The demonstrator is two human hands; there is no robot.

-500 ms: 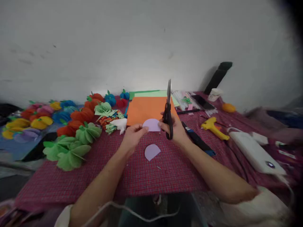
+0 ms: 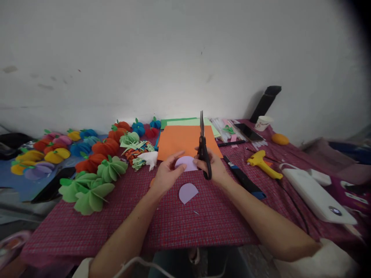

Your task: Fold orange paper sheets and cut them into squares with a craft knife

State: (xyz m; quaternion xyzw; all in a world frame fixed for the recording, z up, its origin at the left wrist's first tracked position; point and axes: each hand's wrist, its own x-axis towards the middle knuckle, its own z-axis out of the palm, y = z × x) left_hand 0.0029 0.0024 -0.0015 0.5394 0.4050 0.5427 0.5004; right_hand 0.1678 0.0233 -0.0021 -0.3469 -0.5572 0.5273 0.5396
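Note:
A lilac paper piece [image 2: 186,162] with a rounded top is held up between both my hands. My left hand [image 2: 170,170] pinches its left edge between thumb and fingers. With my right hand [image 2: 213,166] I hold black-handled scissors [image 2: 204,148], blades upward and close together, while its fingertips touch the right edge of the lilac paper. Below, on the checked cloth, lies a second lilac paper piece [image 2: 188,192], round with a straight cut side. Orange paper [image 2: 185,141] lies flat just beyond my hands.
Several folded-paper pumpkins [image 2: 106,148] cover the left side, near paper scraps [image 2: 139,154]. At right are a utility knife [image 2: 245,179], a yellow glue gun [image 2: 264,164], a white power bank [image 2: 315,193], a phone [image 2: 248,132] and a paper cup [image 2: 263,122].
My view has tilted slightly upward, so the table sits lower in the picture. My left fingers have spread a little around the lilac paper; the scissors remain in my right hand.

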